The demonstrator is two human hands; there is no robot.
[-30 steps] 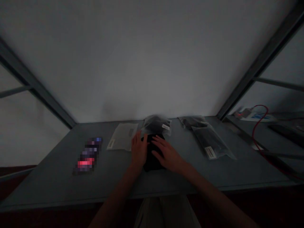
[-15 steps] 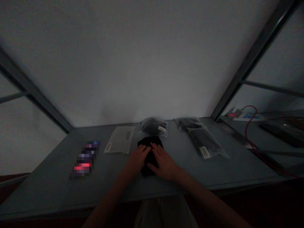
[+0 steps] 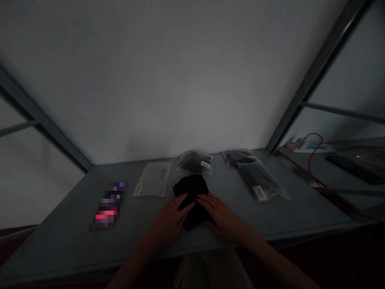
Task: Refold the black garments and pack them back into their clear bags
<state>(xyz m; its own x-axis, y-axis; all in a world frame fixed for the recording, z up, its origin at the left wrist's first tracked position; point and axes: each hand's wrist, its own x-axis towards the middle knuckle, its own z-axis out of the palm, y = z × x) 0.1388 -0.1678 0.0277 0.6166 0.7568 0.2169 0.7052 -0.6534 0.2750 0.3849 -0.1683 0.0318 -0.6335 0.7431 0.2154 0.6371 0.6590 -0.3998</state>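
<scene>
Head view: left hand [image 3: 171, 220] and right hand [image 3: 221, 216] rest palm-down on black cloth [image 3: 191, 186].

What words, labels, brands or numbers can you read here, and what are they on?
No text can be read.
Left label on the pale bag: too small.
Middle label on the back bag: too small.
Right label on the front-right bag: too small.
Pixelated item: obscured.
Black item: no lettering visible.

View taken from the head, directed forward and down, table [image 3: 224, 185] seen from near side, far wall [image 3: 180, 88] faced
</scene>
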